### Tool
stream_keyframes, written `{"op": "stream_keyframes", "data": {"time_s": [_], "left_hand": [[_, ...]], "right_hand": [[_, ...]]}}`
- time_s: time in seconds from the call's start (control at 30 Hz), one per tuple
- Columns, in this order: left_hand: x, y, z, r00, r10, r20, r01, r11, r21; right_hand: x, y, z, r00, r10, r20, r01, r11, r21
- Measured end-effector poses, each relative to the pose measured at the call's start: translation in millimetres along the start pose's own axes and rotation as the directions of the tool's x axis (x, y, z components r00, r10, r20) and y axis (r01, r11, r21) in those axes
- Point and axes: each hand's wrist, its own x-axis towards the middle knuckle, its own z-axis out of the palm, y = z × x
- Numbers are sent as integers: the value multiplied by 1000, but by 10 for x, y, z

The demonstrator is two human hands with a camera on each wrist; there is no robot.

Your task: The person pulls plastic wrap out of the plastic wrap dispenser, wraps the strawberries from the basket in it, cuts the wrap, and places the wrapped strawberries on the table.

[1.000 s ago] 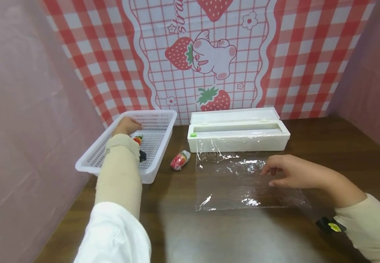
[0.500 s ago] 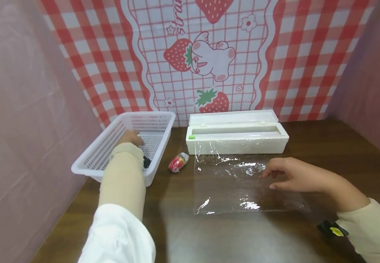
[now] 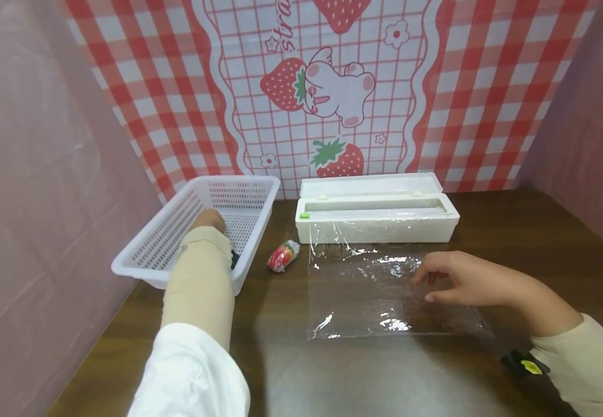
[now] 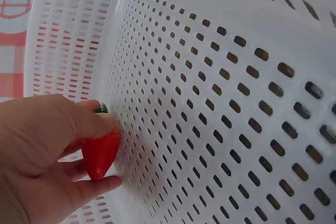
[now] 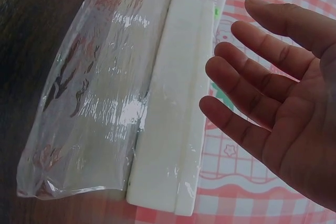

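Note:
Inside the white basket (image 3: pixel 265 217), my left hand (image 3: pixel 209 220) pinches a red strawberry (image 4: pixel 101 150) between thumb and fingers. In the left wrist view its green top shows beside the thumb and its pointed tip hangs down, close to the perforated basket floor. My right hand (image 3: pixel 460 279) hovers over a sheet of clear plastic wrap (image 3: pixel 364 301), fingers relaxed and holding nothing. This sheet runs from the white wrap dispenser box (image 3: pixel 379 230), whose lid stands open, onto the table. A strawberry wrapped in film (image 3: pixel 283 256) lies between basket and dispenser.
A small black object (image 3: pixel 234 259) sits in the basket, mostly hidden by the left sleeve. The brown table (image 3: pixel 332 376) ends at a checked strawberry cloth (image 3: pixel 478 116) behind. Pink cloth walls (image 3: pixel 35 191) close off both sides.
My left hand has come lower and nearer within the basket, now covering the strawberry that showed there before. My right hand, the wrap and the dispenser stay in place.

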Motion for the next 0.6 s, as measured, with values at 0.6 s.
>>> {"op": "stream_keyframes", "data": {"time_s": [0.6], "left_hand": [[75,196,-394,948,313,47,-317,945,87]], "right_hand": [[31,8,-3,1000,-21,21,21,1000,8]]}}
